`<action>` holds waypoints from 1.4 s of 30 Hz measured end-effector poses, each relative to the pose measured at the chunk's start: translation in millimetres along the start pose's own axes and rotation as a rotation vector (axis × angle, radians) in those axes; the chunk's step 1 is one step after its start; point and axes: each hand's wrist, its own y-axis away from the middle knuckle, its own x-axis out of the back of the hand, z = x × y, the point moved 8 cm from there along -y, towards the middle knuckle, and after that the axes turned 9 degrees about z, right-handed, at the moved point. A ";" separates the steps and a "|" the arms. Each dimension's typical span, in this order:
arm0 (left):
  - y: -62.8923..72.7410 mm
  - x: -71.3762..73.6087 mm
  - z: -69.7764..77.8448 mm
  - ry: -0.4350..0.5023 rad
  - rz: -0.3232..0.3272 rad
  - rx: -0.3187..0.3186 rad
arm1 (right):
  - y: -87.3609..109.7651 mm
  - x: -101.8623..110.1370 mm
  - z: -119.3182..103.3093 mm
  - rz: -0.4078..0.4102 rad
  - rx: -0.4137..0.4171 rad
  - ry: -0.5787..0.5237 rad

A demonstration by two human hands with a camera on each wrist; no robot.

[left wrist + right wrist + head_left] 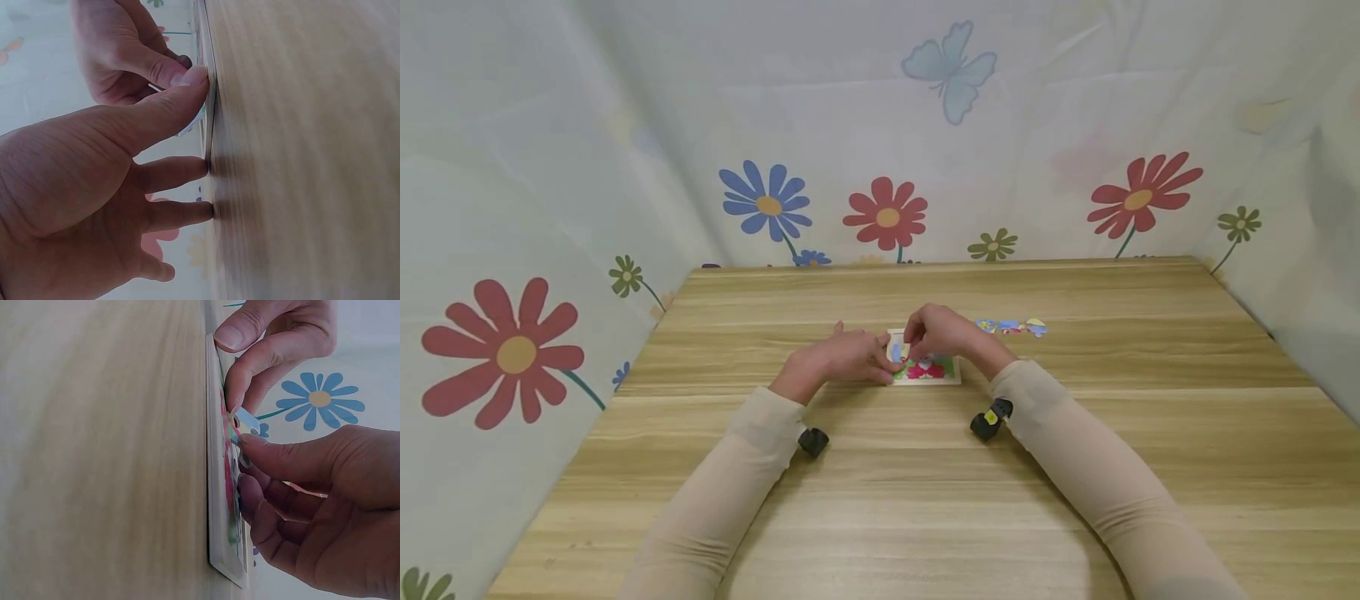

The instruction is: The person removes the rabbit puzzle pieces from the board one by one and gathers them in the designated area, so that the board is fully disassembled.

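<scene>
A small jigsaw puzzle board with a pale rim and a red, green and blue picture lies flat on the table. My right hand is over it and pinches a puzzle piece, blue and pale yellow, between thumb and fingers. The piece stands tilted up from the board in the right wrist view. From the left side, my left hand rests at the board, its thumb on the near corner and its index finger at the tilted piece. Its other fingers are spread, with two tips down on the table.
Several loose puzzle pieces lie in a row behind and to the right of the board. The wooden table meets a flower-print cloth at its back edge and sides.
</scene>
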 end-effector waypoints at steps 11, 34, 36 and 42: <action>1.2 0.5 5.3 -0.014 -0.012 -0.008 | 0.9 4.8 6.1 0.030 0.000 -0.126; 1.1 -1.8 0.9 -0.021 -0.007 0.030 | 47.4 75.7 74.6 0.152 -0.153 -0.245; 1.5 -1.4 1.4 -0.014 -0.005 0.031 | 51.9 78.4 81.0 0.146 -0.157 -0.242; 0.4 -2.2 1.7 -0.007 0.000 0.035 | 63.7 78.3 94.7 0.115 -0.151 -0.163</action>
